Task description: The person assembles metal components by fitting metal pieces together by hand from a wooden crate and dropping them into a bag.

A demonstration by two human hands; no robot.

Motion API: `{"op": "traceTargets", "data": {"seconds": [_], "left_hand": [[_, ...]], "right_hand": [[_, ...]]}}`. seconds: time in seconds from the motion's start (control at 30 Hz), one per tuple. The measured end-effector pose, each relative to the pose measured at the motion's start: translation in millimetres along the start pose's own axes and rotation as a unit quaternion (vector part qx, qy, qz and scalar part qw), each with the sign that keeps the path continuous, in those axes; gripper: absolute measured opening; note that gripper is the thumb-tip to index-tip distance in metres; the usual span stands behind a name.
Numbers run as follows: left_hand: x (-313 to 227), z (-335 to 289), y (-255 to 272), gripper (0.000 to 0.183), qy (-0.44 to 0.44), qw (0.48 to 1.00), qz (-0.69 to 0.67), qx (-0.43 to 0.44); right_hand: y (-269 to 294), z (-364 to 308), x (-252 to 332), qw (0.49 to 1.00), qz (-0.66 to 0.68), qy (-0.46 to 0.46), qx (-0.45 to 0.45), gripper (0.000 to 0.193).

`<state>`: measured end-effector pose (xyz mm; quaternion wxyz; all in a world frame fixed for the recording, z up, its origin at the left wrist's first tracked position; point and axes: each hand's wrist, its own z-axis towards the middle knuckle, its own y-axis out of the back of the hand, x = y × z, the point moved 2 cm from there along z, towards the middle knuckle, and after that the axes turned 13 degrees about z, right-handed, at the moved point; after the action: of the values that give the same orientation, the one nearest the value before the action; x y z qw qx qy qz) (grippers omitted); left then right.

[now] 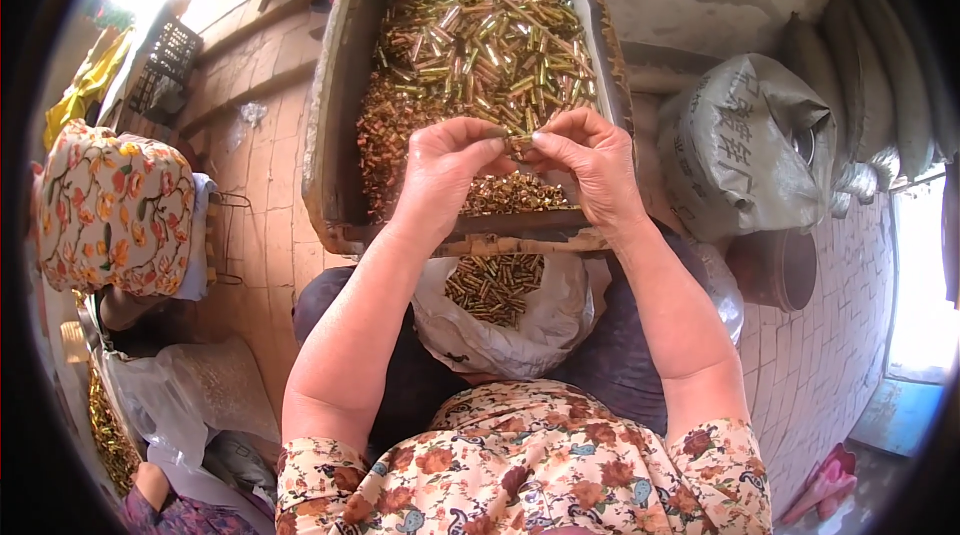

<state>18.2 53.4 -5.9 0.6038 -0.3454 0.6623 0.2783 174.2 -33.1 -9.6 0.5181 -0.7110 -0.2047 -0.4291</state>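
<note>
— Floral blouse [520, 465] fills the bottom edge, closest to your face; what sits past it?

— On your lap, a white bag [505, 320] lies open with a heap of small brass pieces [493, 285] inside.

— And your hands?

— Your left hand [440, 170] and right hand [590, 165] meet just above the near wall of the wooden tray [335, 125]. Fingertips of both are pinched narrow together on something tiny; you can't tell exactly what, it is too small.

— What is in the tray?

— Brass tubes [480, 45], piled thick, bright at the far end, redder at the left.

— Further out?

— A grey sack [745, 150] stands to your right on the brick floor [265, 215]. To your left sits another person in a floral top [115, 210].
</note>
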Motion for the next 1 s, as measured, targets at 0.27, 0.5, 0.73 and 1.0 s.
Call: {"op": "traceTargets", "data": {"seconds": [0.27,0.5,0.73,1.0], "left_hand": [[-2.8,-3.3,-4.1,0.011,-0.001,1.000,0.002,-0.003],[-2.7,-3.1,-4.3,0.010,-0.017,1.000,0.012,-0.008],[-6.1,-5.7,-3.3,0.009,-0.024,0.998,0.053,-0.005],[-4.1,-23.2,-5.5,0.008,0.004,0.992,0.113,0.052]], "right_hand": [[1.5,-3.1,-3.8,0.999,0.018,-0.029,-0.020,0.009],[-1.7,-5.1,-1.3,1.000,0.003,-0.002,-0.004,0.008],[-0.5,-5.9,1.7,1.000,-0.022,-0.008,0.008,0.008],[8.0,-16.0,9.0,0.992,-0.084,-0.057,0.072,0.009]]}}
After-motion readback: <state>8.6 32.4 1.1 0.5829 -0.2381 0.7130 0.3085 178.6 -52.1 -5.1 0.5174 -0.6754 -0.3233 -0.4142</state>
